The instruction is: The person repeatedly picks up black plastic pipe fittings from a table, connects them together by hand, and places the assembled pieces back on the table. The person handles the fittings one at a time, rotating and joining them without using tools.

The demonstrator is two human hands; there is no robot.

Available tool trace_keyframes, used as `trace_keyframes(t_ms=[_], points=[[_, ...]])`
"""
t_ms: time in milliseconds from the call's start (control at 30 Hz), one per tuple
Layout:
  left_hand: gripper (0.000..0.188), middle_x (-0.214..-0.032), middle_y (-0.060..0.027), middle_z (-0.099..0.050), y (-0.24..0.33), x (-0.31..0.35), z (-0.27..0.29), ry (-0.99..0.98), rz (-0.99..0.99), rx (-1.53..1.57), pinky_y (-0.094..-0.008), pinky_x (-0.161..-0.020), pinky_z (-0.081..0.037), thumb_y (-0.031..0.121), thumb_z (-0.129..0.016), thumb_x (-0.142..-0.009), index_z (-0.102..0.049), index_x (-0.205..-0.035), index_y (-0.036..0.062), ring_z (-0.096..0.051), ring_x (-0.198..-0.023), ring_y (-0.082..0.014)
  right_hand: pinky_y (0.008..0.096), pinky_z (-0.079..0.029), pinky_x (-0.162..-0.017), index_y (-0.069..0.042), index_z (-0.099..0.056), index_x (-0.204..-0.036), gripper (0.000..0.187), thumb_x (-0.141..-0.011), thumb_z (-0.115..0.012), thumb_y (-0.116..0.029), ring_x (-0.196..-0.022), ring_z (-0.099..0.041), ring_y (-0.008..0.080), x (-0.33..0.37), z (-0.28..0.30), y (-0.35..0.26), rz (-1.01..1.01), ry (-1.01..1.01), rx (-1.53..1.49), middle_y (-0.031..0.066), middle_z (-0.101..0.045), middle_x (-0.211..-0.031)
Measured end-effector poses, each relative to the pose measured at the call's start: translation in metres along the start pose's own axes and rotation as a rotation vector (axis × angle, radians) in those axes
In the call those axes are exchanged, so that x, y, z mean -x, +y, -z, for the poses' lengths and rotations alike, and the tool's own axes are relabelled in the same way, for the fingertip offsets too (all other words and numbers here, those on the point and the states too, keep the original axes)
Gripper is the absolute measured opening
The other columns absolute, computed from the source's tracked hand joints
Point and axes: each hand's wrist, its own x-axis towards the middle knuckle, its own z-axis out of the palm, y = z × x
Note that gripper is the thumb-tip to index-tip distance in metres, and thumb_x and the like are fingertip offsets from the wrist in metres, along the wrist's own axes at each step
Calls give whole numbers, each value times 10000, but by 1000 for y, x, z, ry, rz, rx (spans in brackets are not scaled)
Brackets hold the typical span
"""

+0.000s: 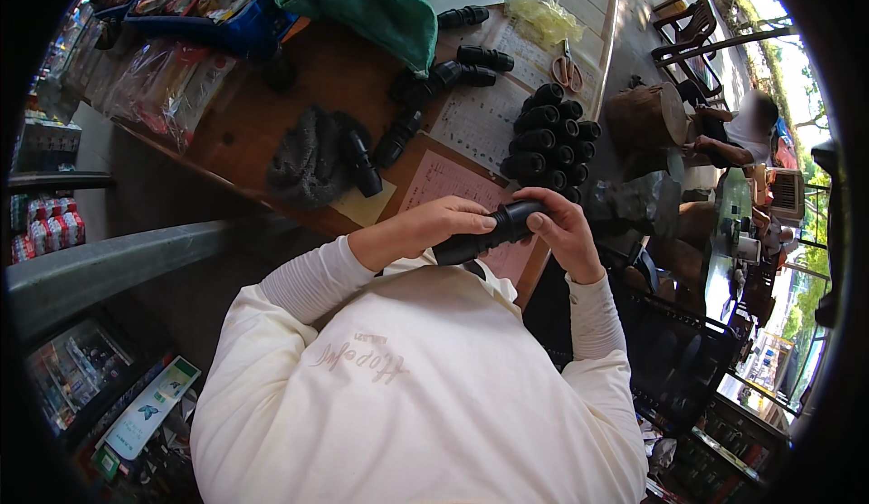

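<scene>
My left hand (433, 225) and my right hand (563, 232) both grip a black plastic pipe coupling (512, 221) close to my chest, above the near edge of the wooden table (249, 128). The left thumb lies along its middle, while the right fingers close around its far end. Just beyond my right hand stands a stack of similar black couplings (549, 137). Several more loose couplings (398, 136) lie farther left on the table. A grey cloth (308, 158) sits beyond my left hand, with one coupling (362, 167) resting against it.
A green bag (376, 2) and a blue crate (240, 32) of packets occupy the far left. Scissors (568, 71) and a crumpled yellowish plastic bag (543, 20) lie at the far right. Pink paper (444, 181) covers the near tabletop. Another person (747, 133) sits off to the right.
</scene>
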Motion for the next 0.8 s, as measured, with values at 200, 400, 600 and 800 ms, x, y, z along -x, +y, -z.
trace_keyframes(t_ms=[200, 400, 600, 800], points=[[420, -970, -80, -626, -5, -4, 1, 51, -22, -167, -244, -788, -478, 308, -602, -921, -598, -1165, -33, -591, -882, -126, 193, -552, -682, -25, -603, -1205, 435, -908, -670, -336, -765, -639, 79, 1, 0, 7, -35, 39, 11, 44, -650, -951], [401, -953, -62, -619, -6, -5, 1, 65, -32, -264, -238, -768, -465, 308, -614, -914, -623, -1136, -25, -573, -872, -114, 207, -558, -715, -10, -536, -1308, 418, -952, -611, -214, -786, -648, 87, 4, 3, 0, -56, -37, 38, 51, -644, -974], [429, -947, -66, -619, -1, 0, -1, 64, -43, -343, -244, -749, -464, 318, -633, -891, -629, -1137, -34, -571, -856, -126, 227, -546, -740, -19, -470, -1387, 451, -967, -573, -148, -767, -621, 82, 9, 14, -5, -80, -165, 88, 34, -630, -940], [423, -945, -69, -617, -1, -2, 4, 53, -50, -376, -241, -738, -468, 307, -645, -881, -632, -1132, -34, -568, -849, -118, 228, -525, -738, -52, -443, -1419, 485, -971, -583, -176, -773, -597, 83, 5, 17, 1, -218, -146, 137, 17, -609, -906]])
